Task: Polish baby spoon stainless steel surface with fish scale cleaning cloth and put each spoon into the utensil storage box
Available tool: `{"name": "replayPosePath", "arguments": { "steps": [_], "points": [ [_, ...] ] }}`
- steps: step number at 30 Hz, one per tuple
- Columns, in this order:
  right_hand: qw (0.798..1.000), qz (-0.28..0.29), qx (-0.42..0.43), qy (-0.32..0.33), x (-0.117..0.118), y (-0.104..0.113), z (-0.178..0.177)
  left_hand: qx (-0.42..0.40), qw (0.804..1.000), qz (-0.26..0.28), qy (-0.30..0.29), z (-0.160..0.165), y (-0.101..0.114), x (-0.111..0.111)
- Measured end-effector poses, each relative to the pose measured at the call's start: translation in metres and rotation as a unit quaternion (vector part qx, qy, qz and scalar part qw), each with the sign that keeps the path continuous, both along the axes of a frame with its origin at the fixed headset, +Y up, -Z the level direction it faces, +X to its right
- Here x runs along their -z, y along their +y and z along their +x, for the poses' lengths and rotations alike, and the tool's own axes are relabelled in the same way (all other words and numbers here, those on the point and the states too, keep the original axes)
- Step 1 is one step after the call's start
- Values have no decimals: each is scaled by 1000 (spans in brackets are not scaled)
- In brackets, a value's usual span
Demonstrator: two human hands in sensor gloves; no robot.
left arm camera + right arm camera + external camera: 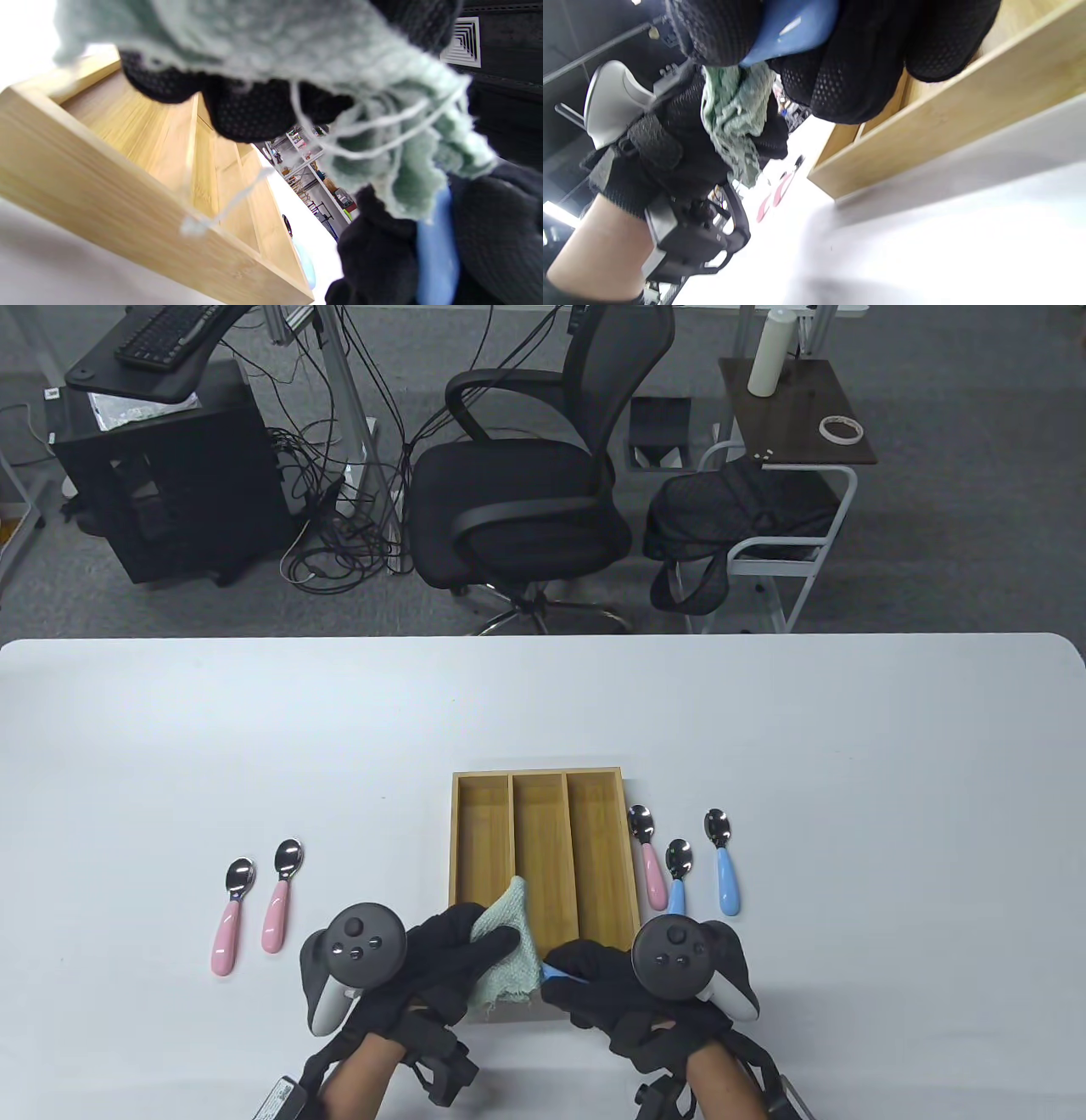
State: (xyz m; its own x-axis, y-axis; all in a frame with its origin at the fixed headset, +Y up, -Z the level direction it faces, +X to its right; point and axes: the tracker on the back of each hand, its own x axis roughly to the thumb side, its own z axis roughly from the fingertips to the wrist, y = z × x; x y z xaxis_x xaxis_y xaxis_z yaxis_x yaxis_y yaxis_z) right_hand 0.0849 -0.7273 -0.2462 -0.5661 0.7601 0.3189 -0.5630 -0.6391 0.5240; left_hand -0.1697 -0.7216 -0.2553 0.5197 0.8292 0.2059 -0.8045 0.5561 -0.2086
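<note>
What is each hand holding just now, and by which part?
Left hand grips the bunched cloth; right hand grips a spoon by its blue handle.

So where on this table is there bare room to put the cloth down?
Bare table lies beyond the storage box, and between the two pink spoons and the box. It is crowded right of the box, where three spoons lie, and at its near end, under both hands.
</note>
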Motion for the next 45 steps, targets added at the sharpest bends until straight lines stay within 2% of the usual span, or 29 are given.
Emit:
{"name": "replayPosePath", "arguments": {
  "steps": [3, 10, 13, 15, 18, 22, 23, 26, 29, 35, 38, 45],
  "points": [
    [1000, 1, -19, 17, -2, 2, -4, -9, 1000, -2, -3, 0, 0, 1],
    [1000, 10, -18, 6, -4, 9, 0, -20, 1000, 4, 5, -3, 2, 1],
    [999, 8, -36, 1, -3, 11, 5, -15, 999, 11, 28, -9, 2, 2],
    [999, 11, -53, -9, -3, 13, 13, -38, 996, 15, 75, -22, 3, 4],
    [998, 7, -14, -65, 3, 15, 26, -86, 991, -10, 98, -43, 0, 7],
    [975, -36, 50, -214, 20, 18, 44, -176, 974, -52, 132, -58, -6, 11],
    [966, -26, 47, -252, 28, 20, 45, -191, 971, -63, 131, -59, -8, 11],
    [950, -10, -50, -309, 56, 28, 39, -210, 967, -81, 120, -58, -11, 13],
    [937, -10, -120, -328, 81, 28, 25, -204, 969, -79, 115, -56, -11, 13],
    [917, -65, -213, -331, 128, 8, -7, -200, 971, -77, 104, -55, -10, 13],
    [915, -91, -225, -323, 139, 2, -14, -195, 973, -73, 98, -55, -8, 13],
    [907, -94, -237, -335, 150, -1, -21, -206, 971, -78, 93, -55, -8, 16]
  ]
}}
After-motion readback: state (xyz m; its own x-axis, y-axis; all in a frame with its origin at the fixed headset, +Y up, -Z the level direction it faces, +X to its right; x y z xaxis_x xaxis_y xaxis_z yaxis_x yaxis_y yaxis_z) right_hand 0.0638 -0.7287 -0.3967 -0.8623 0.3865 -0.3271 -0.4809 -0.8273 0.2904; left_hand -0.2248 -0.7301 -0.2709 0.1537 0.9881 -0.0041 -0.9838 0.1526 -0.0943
